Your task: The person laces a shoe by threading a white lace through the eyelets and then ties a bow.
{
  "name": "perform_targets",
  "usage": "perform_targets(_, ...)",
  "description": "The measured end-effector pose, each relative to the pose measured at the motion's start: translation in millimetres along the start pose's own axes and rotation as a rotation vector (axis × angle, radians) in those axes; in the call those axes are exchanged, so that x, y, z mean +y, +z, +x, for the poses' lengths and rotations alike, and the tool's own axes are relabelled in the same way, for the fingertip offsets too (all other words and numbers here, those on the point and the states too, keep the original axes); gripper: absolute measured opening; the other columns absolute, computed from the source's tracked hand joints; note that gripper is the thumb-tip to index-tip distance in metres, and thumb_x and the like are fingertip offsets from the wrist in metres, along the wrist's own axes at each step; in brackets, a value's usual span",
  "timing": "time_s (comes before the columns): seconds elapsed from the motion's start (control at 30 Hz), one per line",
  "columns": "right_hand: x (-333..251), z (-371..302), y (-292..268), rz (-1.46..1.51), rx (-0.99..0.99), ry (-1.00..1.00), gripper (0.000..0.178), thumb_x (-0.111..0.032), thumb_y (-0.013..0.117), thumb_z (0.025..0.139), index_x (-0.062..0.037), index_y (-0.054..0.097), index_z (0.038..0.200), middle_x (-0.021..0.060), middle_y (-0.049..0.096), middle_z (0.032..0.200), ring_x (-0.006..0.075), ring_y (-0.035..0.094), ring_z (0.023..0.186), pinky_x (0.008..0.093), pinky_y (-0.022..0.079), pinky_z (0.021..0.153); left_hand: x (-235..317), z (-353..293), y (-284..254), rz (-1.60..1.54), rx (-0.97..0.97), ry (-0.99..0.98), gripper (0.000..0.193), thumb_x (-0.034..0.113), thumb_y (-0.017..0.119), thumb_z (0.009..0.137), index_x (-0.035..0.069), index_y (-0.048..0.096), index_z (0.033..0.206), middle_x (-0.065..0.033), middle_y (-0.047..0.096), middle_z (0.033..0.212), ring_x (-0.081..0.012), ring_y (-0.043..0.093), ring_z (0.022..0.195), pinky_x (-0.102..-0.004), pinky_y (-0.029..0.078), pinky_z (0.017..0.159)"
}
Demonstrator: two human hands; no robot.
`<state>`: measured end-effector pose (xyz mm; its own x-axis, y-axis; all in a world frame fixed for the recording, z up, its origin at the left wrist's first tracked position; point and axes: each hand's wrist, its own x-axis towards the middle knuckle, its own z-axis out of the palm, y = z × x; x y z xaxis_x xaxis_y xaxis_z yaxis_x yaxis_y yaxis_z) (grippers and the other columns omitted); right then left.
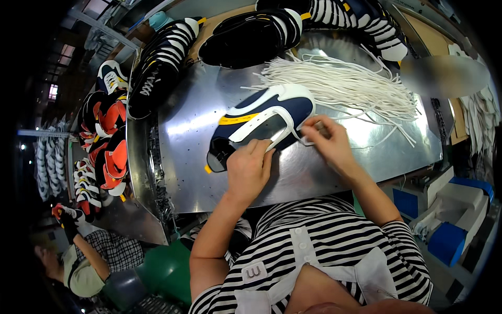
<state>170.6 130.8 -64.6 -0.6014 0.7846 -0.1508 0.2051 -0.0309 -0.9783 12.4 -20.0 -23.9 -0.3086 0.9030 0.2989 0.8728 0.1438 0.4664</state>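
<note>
A navy shoe upper (305,108) with white overlays and a yellow stripe lies on the metal tabletop (183,133) in front of me. My left hand (248,168) is closed on the white eyelet edge at its opening. To the right, my right hand (328,142) pinches a white shoelace (306,142) beside that edge. Part of the lace is hidden by my fingers. Just beyond the upper, a loose bundle of white shoelaces (345,86) spreads over the table, with a few strands trailing toward my right hand.
Stacked dark uppers (251,39) line the table's far side, with another stack (164,65) at far left. Red and black uppers (112,159) fill a side table, near another person (89,256). A grey and blue machine (455,220) stands right. A blurred disc-like shape (444,76) hangs upper right.
</note>
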Motion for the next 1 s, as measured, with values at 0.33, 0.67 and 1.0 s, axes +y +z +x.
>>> perform_targets(0.33, -4.6, -40.8, -38.3, -0.429, -0.386, -0.346, 0.021, -0.027, 0.064, 0.090, -0.0073, 0.070, 0.093, 0.0118, 0.067, 0.076, 0.0314, 0.062, 0.066, 0.0407, 0.049, 0.062, 5.4, 12.5, -46.1, -0.264, 0.293, -0.317, 0.018, 0.004, 0.068, 0.090, -0.003, 0.065, 0.107, -0.0074, 0.066, 0.090, -0.0118, 0.060, 0.078, -0.0261, 0.048, 0.069)
perform_targets(0.67, 8.6, -107.7, -81.8, -0.106, -0.450, -0.157, 0.021, -0.021, 0.073, 0.088, -0.0023, 0.065, 0.081, 0.0042, 0.059, 0.074, 0.0152, 0.053, 0.064, 0.0311, 0.043, 0.059, 5.9, -1.3, -8.1, -0.137, -0.133, -0.048, 0.025, 0.016, 0.071, 0.085, 0.001, 0.066, 0.105, -0.0196, 0.067, 0.092, -0.0388, 0.065, 0.081, -0.0410, 0.052, 0.072)
perform_targets(1.0, -15.0, -0.8, -3.8, 0.004, -0.171, -0.187, 0.021, -0.014, 0.075, 0.085, -0.0016, 0.073, 0.101, -0.0004, 0.068, 0.077, 0.0052, 0.054, 0.070, 0.0220, 0.045, 0.064, 35.0, 9.8, -9.2, 0.043, -0.308, -0.032, 0.025, 0.019, 0.064, 0.092, 0.001, 0.064, 0.110, -0.0181, 0.067, 0.098, -0.0358, 0.065, 0.085, -0.0397, 0.050, 0.073)
